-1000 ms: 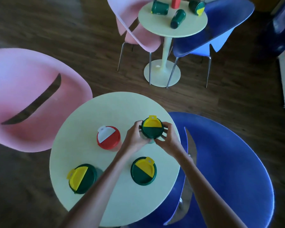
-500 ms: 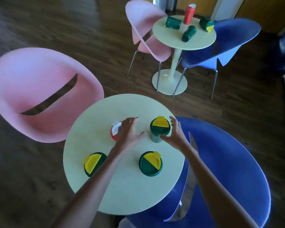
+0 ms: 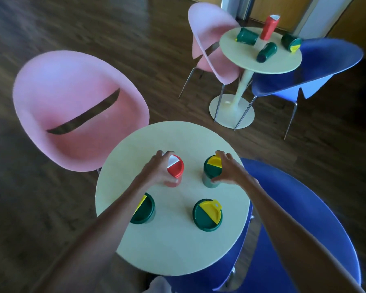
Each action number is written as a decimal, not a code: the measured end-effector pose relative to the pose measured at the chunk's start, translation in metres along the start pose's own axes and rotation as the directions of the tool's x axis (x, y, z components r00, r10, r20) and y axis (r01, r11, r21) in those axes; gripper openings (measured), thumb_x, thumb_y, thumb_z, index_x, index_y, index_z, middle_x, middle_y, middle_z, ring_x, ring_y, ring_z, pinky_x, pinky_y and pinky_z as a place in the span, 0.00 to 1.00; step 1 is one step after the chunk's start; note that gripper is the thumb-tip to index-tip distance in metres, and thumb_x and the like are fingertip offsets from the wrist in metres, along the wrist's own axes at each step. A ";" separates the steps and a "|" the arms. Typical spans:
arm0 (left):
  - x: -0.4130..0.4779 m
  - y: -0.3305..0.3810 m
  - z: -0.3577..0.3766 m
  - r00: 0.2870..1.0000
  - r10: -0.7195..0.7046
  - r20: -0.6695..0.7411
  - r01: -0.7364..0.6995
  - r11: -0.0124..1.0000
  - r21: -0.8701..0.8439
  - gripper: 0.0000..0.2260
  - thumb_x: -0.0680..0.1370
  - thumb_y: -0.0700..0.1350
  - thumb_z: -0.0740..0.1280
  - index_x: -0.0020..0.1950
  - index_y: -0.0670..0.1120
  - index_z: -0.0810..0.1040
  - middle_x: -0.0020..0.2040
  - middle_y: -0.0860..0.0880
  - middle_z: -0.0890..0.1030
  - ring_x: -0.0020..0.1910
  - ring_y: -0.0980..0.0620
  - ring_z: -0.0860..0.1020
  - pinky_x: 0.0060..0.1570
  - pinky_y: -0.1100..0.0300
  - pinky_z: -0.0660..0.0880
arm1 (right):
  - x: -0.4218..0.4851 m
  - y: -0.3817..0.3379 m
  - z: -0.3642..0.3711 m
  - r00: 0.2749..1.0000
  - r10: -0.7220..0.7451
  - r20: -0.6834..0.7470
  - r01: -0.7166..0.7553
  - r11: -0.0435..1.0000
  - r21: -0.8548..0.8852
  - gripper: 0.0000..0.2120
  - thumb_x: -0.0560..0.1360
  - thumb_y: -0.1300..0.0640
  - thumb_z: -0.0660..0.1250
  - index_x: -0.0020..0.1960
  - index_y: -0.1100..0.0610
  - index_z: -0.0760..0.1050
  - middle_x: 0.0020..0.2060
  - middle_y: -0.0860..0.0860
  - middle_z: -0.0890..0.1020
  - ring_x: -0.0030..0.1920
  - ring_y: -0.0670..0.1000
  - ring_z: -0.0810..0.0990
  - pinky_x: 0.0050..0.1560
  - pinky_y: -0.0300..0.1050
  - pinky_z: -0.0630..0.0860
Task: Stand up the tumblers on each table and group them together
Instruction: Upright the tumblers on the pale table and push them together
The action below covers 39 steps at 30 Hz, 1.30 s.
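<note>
Four lidded tumblers upright on round tabletop [image 3: 156, 256], contents hidden, red tumbler [image 3: 175, 168] toward far edge, left hand [image 3: 156, 172] curled around it, green tumbler [image 3: 212, 172] beside it, right hand [image 3: 228, 170] clasping it, two green tumblers [image 3: 207, 215] nearer the near edge

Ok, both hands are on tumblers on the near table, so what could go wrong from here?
The left hand grips the red tumbler near its lid, so sliding it could tip it. The right hand holds the green tumbler near the near table edge; a nudge outward might drop it.
</note>
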State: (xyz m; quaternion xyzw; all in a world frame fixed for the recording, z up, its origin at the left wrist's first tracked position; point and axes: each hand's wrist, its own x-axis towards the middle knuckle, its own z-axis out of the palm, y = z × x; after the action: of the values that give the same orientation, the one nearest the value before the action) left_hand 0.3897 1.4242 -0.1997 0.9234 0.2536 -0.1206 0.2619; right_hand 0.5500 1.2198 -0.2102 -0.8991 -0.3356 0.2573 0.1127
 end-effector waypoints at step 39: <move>-0.106 -0.093 0.024 1.000 0.023 -0.014 -0.025 0.967 -0.255 0.48 0.61 0.70 0.67 0.76 0.54 0.54 0.74 0.49 0.61 0.73 0.52 0.61 0.68 0.50 0.65 | -0.113 -0.040 0.061 0.995 0.099 -0.010 -0.096 0.977 0.191 0.45 0.63 0.35 0.73 0.73 0.48 0.59 0.69 0.50 0.68 0.68 0.51 0.69 0.61 0.53 0.72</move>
State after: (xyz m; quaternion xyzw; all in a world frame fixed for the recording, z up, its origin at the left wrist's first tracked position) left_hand 0.2489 1.4361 -0.2215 0.8857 0.2573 -0.0787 0.3784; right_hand 0.4228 1.1772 -0.2029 -0.9021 -0.2639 0.2844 0.1887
